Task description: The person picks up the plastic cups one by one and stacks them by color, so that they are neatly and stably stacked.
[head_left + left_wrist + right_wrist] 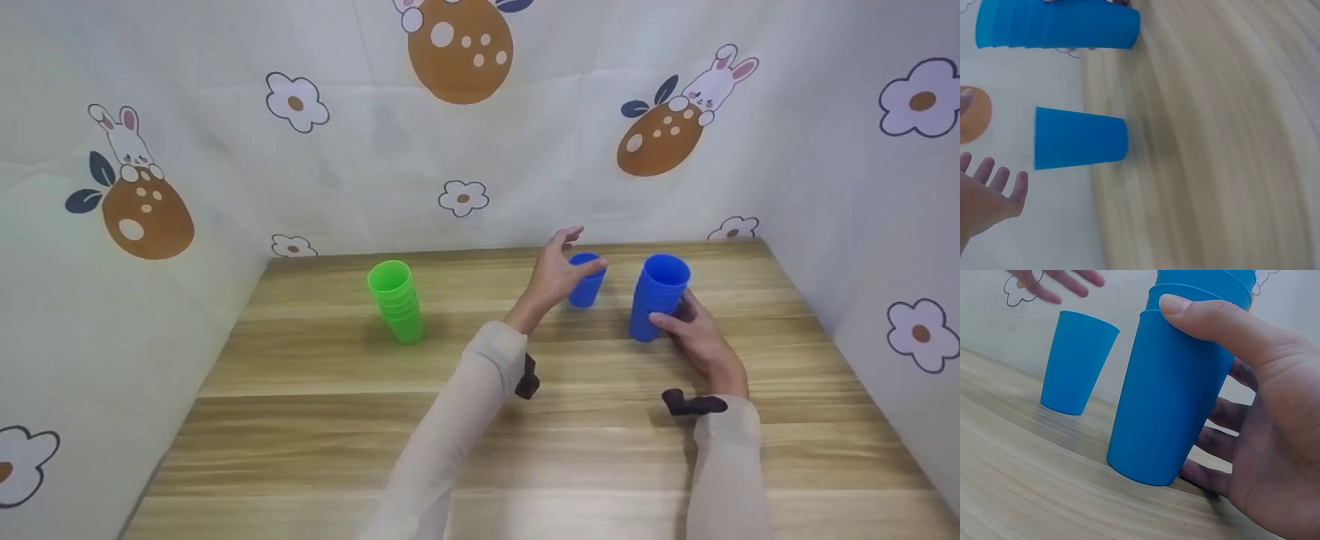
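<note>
A stack of nested blue cups (646, 315) stands upright on the table at the right. My right hand (703, 337) grips it from the right side, thumb across the front and fingers behind, as the right wrist view (1275, 382) also shows. One single blue cup (585, 291) stands upright left of that stack. Over its rim, my left hand (559, 271) is held with fingers spread and nothing in its grasp. In the left wrist view the single cup (1081, 138) stands apart from the left fingers (1000, 180).
A stack of nested green cups (397, 304) stands on the wooden table (315, 420) to the left. A patterned cloth (360, 172) with rabbits and flowers hangs behind the table and at both sides. A black wrist mount (527, 379) sits at the left cuff.
</note>
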Action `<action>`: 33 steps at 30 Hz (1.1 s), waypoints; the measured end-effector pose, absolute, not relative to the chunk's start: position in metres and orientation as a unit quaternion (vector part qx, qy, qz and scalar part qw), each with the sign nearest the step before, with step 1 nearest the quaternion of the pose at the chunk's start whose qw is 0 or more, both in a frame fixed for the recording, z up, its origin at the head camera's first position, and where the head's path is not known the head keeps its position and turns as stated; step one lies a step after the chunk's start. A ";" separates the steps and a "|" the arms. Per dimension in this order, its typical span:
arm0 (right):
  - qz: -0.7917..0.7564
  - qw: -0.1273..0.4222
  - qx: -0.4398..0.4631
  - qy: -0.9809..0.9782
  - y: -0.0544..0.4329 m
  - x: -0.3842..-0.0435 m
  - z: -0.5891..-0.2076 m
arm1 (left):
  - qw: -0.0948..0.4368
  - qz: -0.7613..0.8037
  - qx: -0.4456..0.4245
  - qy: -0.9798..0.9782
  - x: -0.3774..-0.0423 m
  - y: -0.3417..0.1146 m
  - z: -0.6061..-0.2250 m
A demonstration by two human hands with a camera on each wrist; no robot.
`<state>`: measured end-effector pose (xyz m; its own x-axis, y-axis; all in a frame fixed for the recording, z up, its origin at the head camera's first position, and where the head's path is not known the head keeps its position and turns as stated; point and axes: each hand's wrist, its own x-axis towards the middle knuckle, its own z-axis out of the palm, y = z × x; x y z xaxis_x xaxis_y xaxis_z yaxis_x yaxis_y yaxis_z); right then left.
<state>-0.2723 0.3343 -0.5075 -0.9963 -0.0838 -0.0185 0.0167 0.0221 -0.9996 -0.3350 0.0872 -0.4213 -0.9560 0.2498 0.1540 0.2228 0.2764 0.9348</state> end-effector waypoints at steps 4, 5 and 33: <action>-0.701 0.033 -0.024 0.712 0.333 -0.272 -0.508 | 0.013 0.587 0.123 0.800 -0.336 0.086 -0.436; -0.701 0.032 -0.025 0.712 0.333 -0.272 -0.508 | 0.014 0.586 0.117 0.801 -0.336 0.087 -0.440; -0.708 0.038 -0.026 0.705 0.335 -0.272 -0.506 | -0.022 0.593 0.004 0.805 -0.327 0.116 -0.495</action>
